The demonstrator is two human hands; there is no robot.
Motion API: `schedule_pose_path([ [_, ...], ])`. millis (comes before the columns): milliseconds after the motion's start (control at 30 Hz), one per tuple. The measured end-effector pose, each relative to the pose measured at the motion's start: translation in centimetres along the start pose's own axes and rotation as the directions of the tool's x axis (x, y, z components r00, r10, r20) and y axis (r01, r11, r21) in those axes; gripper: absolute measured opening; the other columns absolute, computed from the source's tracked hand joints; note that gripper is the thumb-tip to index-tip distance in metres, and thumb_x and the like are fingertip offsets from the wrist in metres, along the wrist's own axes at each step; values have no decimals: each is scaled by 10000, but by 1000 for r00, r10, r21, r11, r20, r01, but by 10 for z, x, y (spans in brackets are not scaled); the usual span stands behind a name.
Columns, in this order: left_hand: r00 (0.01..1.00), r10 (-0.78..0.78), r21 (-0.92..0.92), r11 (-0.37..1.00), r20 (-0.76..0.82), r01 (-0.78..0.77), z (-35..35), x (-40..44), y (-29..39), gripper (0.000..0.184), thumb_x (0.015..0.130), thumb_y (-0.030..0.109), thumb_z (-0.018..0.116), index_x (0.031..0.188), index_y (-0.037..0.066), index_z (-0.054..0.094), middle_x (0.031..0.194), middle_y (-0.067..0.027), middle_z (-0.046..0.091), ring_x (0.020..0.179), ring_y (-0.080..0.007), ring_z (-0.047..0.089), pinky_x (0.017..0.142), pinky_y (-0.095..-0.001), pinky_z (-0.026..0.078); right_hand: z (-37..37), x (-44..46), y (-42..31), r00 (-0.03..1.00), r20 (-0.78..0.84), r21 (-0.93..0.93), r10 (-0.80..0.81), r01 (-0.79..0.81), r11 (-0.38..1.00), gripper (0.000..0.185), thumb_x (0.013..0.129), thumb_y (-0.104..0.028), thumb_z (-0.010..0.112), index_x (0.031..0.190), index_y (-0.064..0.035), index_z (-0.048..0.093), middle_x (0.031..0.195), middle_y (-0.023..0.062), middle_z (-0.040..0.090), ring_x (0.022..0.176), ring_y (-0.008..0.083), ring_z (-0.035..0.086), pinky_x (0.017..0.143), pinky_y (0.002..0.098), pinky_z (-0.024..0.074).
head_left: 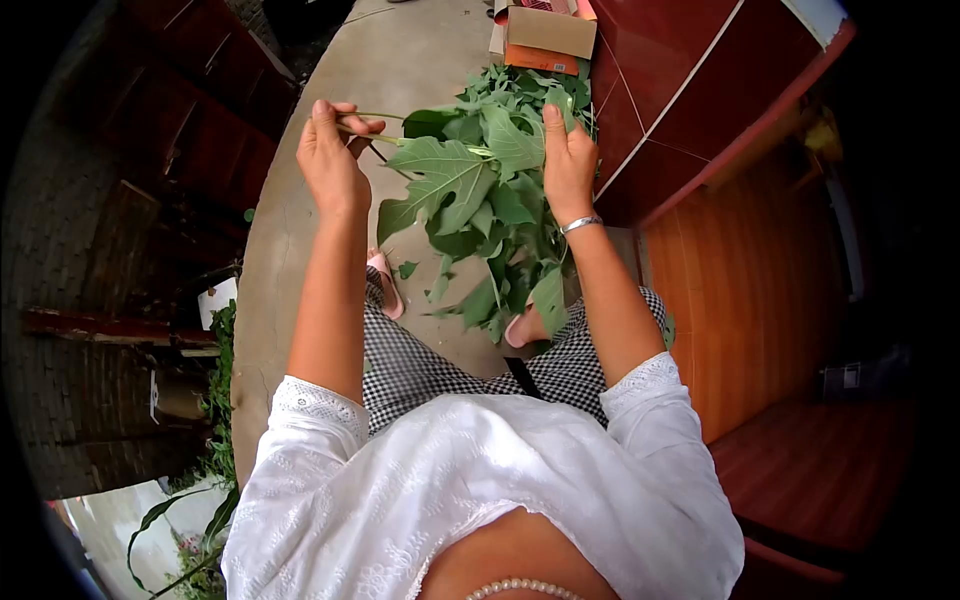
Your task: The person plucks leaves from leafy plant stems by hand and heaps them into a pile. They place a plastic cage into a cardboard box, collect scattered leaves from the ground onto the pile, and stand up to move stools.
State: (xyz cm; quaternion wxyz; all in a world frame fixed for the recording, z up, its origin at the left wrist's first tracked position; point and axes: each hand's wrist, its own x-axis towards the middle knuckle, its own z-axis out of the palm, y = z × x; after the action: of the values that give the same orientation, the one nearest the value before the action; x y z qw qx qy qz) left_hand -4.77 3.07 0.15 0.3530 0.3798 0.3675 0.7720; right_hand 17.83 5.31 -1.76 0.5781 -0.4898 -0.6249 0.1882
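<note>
My left hand [338,160] is closed on thin green leaf stems, thumb and fingers pinched together. From it the stems run right to large lobed green leaves [440,180] in front of me. My right hand [569,165], with a silver bracelet at the wrist, is closed on a green leaf [560,98] at the right side of the foliage. A pile of leafy stems [505,215] hangs or lies between and below my hands, above the concrete floor; its lower part reaches down between my feet.
An open cardboard box [550,35] stands beyond the leaves, by a dark red tiled wall [670,90]. Loose leaf bits lie on the concrete floor [300,250]. Green plants [215,400] grow along its left edge. An orange-brown floor [740,290] lies to the right.
</note>
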Motion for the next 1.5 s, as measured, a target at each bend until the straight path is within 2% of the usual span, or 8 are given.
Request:
schedule_pose_path([
  [167,995,-36,-338,941,-94,2,-9,23,-1,332,1001,296,424,816,23,467,604,24,328,500,-85,305,464,-232,293,1,-2,4,998,61,-135,-27,35,990,475,958,-423,471,834,18,597,548,168,514,489,292,539,495,404,391],
  [400,763,449,248,893,-465,-375,-163,109,95,312,985,252,416,766,43,492,570,21,395,469,-69,326,426,-227,296,-165,61,154,831,-555,-193,39,-175,965,507,945,-413,488,734,37,591,567,76,556,533,152,473,530,391,400],
  [567,801,598,409,740,-36,-534,-129,101,106,271,978,248,509,841,39,614,650,25,504,582,-48,430,522,-199,343,-184,95,121,886,-462,-315,-23,-139,939,564,946,-445,489,678,49,537,570,34,487,572,105,413,538,344,385],
  [633,779,547,637,489,308,-596,-73,68,82,174,954,177,551,878,36,620,755,29,547,688,-47,485,618,-202,404,-140,103,84,905,-419,11,71,-73,997,557,923,-475,519,623,-6,499,578,-3,475,575,94,398,535,320,372],
  [767,41,368,-17,153,929,-988,13,1,49,320,717,291,763,701,73,530,716,-47,456,690,-222,515,602,-343,429,-71,91,5,954,36,369,299,-291,883,457,918,-520,485,907,-69,558,721,-16,533,548,84,447,474,226,328],
  [1033,-509,296,-574,590,808,-568,48,-109,-18,360,745,392,665,638,51,617,724,-49,522,773,-220,533,693,-331,421,1,82,22,764,491,392,419,-623,677,735,802,-699,531,1200,-86,459,759,4,483,608,97,472,570,280,471],
  [1200,-698,155,-589,679,699,-439,32,-136,-34,404,777,421,628,643,40,621,764,-62,576,823,-226,562,768,-342,424,15,63,35,636,564,390,527,-768,509,603,742,-396,751,1111,24,526,907,114,613,788,213,635,665,355,544],
  [1500,-632,55,-486,692,773,-534,20,-143,-56,409,760,437,631,685,36,657,760,-58,597,836,-222,554,811,-348,411,39,53,103,564,400,482,723,-800,357,386,686,20,719,1020,-15,529,1044,125,541,877,274,596,654,407,545],
])
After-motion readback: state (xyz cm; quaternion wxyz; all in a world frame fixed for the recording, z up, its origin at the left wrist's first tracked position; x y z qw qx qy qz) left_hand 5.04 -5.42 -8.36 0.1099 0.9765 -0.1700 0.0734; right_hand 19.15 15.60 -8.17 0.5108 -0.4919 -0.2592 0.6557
